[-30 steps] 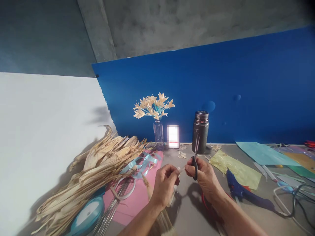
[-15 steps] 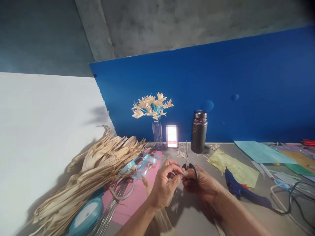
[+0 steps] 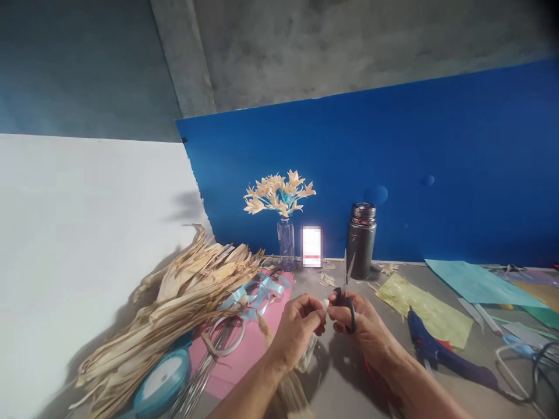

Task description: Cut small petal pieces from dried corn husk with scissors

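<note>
My left hand is closed in a pinch on a small pale piece of corn husk. Just to its right, my right hand has black-handled scissors hooked over its fingers, the blades pointing up and slightly apart. My right fingertips come close to the husk piece; whether they touch it I cannot tell. Under my left wrist lies more pale husk. Behind the hands, husk flowers on blue-green stems stand in a clear glass vase.
Dried corn husks are heaped at left, beside a blue ribbon roll, wires and pink paper. A dark flask stands behind my right hand. At right lie a blue glue gun, yellow sheet and cables.
My hands have drawn slightly apart, and the husk piece now stands upright at my left fingertips. The scissors have turned in my right hand. The whole view has shifted a little.
</note>
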Action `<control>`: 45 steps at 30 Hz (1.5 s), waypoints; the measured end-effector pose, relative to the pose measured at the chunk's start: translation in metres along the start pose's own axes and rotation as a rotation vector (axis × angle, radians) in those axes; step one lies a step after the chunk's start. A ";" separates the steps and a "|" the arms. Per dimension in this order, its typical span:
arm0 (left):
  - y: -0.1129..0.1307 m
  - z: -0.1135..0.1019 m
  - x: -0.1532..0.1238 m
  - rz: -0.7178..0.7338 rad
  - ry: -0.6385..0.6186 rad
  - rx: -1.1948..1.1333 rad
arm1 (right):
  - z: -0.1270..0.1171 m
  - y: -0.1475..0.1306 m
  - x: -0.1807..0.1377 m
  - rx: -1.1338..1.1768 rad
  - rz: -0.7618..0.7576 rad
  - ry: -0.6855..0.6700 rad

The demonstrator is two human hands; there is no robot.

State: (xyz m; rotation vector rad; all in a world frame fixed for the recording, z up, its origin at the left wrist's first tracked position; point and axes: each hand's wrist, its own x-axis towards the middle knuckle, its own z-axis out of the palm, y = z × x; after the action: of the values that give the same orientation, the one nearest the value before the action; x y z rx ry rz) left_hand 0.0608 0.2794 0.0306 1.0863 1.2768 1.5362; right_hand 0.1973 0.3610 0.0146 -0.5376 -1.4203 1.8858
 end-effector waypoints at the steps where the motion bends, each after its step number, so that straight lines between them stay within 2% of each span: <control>1: 0.000 0.000 -0.001 -0.006 -0.015 -0.007 | 0.000 0.000 0.000 0.001 0.004 0.001; 5: -0.001 0.000 -0.003 -0.030 -0.101 -0.057 | 0.003 -0.003 -0.002 -0.062 -0.013 0.043; 9: -0.002 -0.001 -0.002 -0.002 -0.090 -0.059 | 0.004 -0.006 -0.004 -0.052 -0.008 0.062; 13: -0.004 -0.003 0.001 -0.027 -0.104 -0.049 | 0.004 -0.010 -0.005 -0.054 0.025 0.029; 18: -0.005 -0.005 0.001 -0.034 -0.173 -0.024 | 0.003 -0.016 -0.006 -0.202 0.006 -0.045; 20: -0.003 -0.006 -0.001 -0.003 -0.238 -0.002 | 0.001 -0.017 -0.006 -0.144 0.045 -0.075; 24: -0.001 -0.008 -0.002 -0.012 -0.305 -0.043 | -0.009 -0.018 -0.004 0.124 0.210 -0.162; 28: -0.008 -0.007 0.000 -0.078 -0.212 -0.250 | -0.014 -0.020 -0.002 0.210 0.131 -0.075; 31: -0.013 -0.005 0.003 -0.085 -0.099 -0.325 | -0.008 -0.017 -0.002 0.130 0.082 -0.005; 33: -0.014 -0.003 0.004 -0.085 -0.067 -0.333 | -0.002 -0.013 -0.003 0.074 0.058 -0.017; 36: -0.013 -0.002 0.004 -0.080 -0.019 -0.335 | 0.003 -0.007 -0.004 -0.077 -0.003 -0.018; 39: -0.008 -0.003 0.004 -0.033 0.101 -0.317 | 0.004 -0.003 -0.004 -0.331 -0.059 0.005; 41: -0.004 -0.004 0.004 0.002 0.169 -0.324 | 0.007 -0.001 -0.005 -0.434 -0.065 -0.043; 45: 0.000 -0.005 0.003 0.055 0.212 -0.323 | 0.017 0.003 -0.010 -0.481 0.010 -0.190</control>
State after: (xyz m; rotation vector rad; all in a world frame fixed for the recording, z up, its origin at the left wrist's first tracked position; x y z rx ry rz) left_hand 0.0550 0.2809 0.0301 0.7728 1.0918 1.8624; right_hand 0.1916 0.3423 0.0159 -0.6002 -2.0183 1.6327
